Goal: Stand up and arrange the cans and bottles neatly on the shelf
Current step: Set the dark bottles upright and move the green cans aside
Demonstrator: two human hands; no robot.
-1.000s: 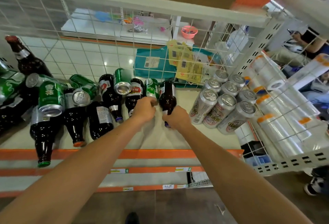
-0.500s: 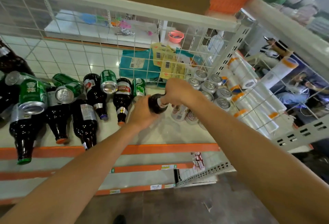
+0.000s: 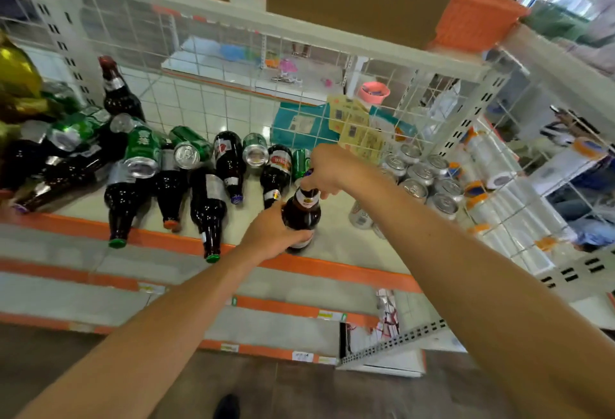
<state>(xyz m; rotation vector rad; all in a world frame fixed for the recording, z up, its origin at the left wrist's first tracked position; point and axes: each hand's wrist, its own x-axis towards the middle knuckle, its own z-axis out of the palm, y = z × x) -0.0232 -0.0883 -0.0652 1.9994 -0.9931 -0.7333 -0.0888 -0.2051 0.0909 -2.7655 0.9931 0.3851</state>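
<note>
A dark brown bottle stands upright near the front of the cream shelf. My left hand wraps its lower body and my right hand pinches its neck and cap. To its left, several dark bottles lie on their sides, mixed with fallen green cans. One dark bottle stands upright at the back left. A group of upright silver cans stands to the right, partly behind my right arm.
A white wire grid backs the shelf and another closes its right side, with rolls of clear film behind it. The orange shelf lip runs along the front. A lower shelf and dark floor lie below.
The bottle that lay on its side between my hands has been lifted and now stands upright near the shelf front. My right hand moved from its body up to the neck.
</note>
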